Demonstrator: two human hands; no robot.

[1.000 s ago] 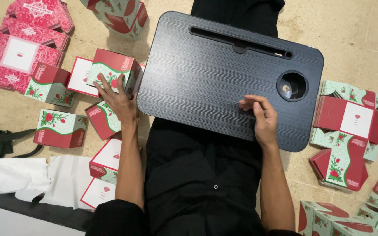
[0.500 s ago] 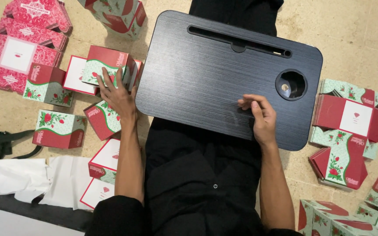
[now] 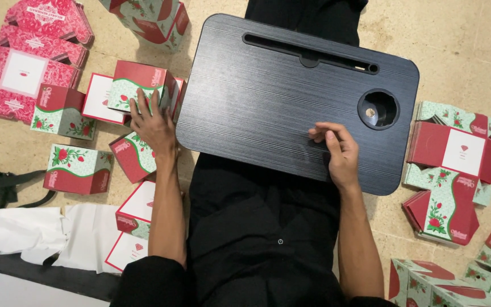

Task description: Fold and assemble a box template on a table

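Observation:
A black lap tray (image 3: 268, 96) with a slot and a round cup hole rests across my lap. My left hand (image 3: 153, 124) lies spread on a folded red, white and green carton (image 3: 137, 86) on the floor just left of the tray; I cannot tell whether it grips it. My right hand (image 3: 336, 149) rests on the tray's near right part, fingers loosely curled, holding nothing that I can see.
Several assembled cartons (image 3: 78, 169) lie on the tan floor to my left, pink flat cartons (image 3: 24, 68) at the far left. Unfolded carton blanks (image 3: 456, 165) lie to the right. White cloth (image 3: 29, 230) and a dark strap (image 3: 1, 190) sit at lower left.
My left hand has slid slightly farther onto the carton beside the tray. The right hand has stayed on the tray with small finger movement.

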